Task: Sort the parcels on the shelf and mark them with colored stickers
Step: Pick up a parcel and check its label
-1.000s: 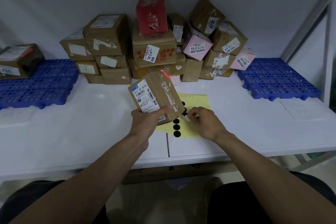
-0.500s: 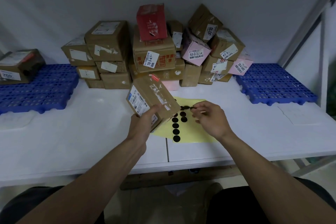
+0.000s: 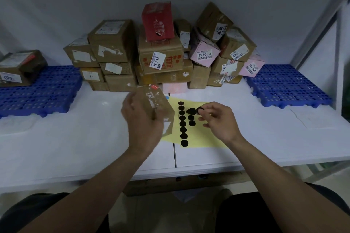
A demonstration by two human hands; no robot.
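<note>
The left hand (image 3: 144, 119) grips a blurred box (image 3: 160, 103); just right of it, the right hand (image 3: 219, 119) apparently pinches a black sticker (image 3: 199, 110) over the yellow sheet (image 3: 204, 141).

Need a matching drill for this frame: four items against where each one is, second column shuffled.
Items
1. red box
2. brown parcel
3. black sticker
4. yellow sticker sheet

Places
a. lying flat on the white shelf
b. pinched in the right hand
c. on top of the pile of parcels at the back
d. held in the left hand

Pairs: 1-c, 2-d, 3-b, 4-a
</note>
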